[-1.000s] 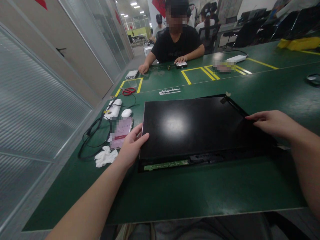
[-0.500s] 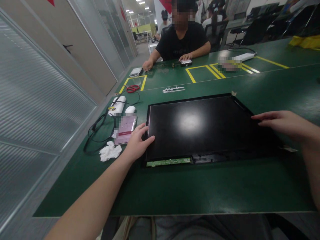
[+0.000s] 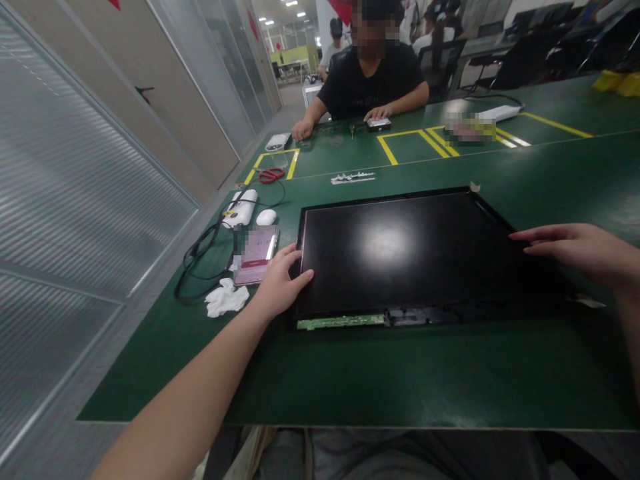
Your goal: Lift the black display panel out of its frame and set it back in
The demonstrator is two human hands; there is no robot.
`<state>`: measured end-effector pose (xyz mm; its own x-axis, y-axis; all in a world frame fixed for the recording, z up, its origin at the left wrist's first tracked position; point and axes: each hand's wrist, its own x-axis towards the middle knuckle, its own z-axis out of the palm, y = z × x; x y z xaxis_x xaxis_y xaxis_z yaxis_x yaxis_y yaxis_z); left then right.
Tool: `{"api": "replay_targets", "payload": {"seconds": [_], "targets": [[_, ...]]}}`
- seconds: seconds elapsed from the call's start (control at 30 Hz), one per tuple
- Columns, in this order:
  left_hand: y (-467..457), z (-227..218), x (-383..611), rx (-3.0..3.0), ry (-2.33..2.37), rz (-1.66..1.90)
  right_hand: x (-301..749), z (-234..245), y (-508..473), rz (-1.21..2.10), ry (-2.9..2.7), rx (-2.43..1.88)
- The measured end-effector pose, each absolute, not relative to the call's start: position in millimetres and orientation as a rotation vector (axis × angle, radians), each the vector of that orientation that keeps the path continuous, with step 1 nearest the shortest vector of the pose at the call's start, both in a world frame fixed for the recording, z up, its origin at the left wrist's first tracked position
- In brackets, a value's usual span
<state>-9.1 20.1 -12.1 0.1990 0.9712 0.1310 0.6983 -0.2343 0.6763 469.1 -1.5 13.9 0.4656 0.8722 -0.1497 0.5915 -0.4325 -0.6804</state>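
Note:
A large black display panel (image 3: 410,253) lies flat in its frame on the green table (image 3: 400,380), with a green circuit strip (image 3: 340,323) showing along its near edge. My left hand (image 3: 280,283) grips the panel's left edge, thumb on top. My right hand (image 3: 575,250) rests on the panel's right edge with fingers stretched out flat.
Left of the panel lie a phone (image 3: 256,253), a crumpled white cloth (image 3: 225,300), a white mouse (image 3: 266,217), a white adapter (image 3: 241,208) with black cables, and red scissors (image 3: 271,175). A person in black (image 3: 373,80) sits across the table. Yellow tape outlines (image 3: 415,140) mark the far side.
The panel, raised at its left edge a second ago, now lies flat in its frame. Both hands have stayed on its edges.

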Motion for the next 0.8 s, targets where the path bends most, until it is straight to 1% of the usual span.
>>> {"api": "replay_targets", "payload": {"seconds": [0.57,0.8], "targets": [[22.1,-8.3,-9.5,2.009,1.548,0.779,470.3,13.6,-0.9,0.644,-1.263,-2.147],[20.2,-4.0,-6.9,2.065,1.583,0.687,467.8,16.3,-1.7,0.649,-1.254,-2.172]]}}
